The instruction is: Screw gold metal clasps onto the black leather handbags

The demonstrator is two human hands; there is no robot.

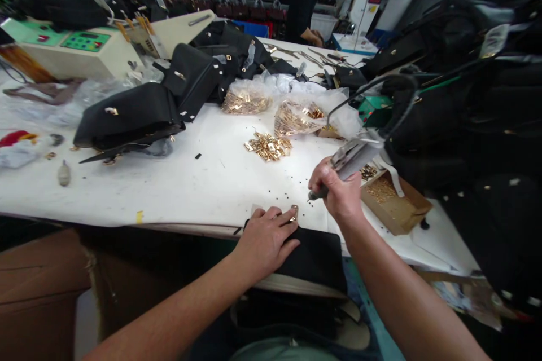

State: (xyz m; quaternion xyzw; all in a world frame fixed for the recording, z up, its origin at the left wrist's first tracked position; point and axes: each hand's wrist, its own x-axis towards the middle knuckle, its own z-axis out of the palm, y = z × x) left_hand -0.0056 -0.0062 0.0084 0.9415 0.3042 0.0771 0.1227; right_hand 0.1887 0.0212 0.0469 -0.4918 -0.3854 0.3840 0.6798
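My right hand (341,189) is wrapped round a grey electric screwdriver (358,155), its dark tip pointing down left just above the white table. My left hand (269,237) lies spread on a black leather bag piece (317,254) at the table's front edge. Its fingertips touch a small gold metal fitting (294,213) at the piece's far edge. Beyond the hands sits a pile of gold fittings (270,146), with small dark bits scattered nearer. To the right of my right hand is an open cardboard box (396,203) holding small gold parts.
Plastic bags of gold fittings (296,117) stand behind the pile. Black bags (127,115) lie at the left, beside a machine with a green panel (84,41). Black material is heaped at the right. A cable arches above the screwdriver. A person (302,3) is across the table.
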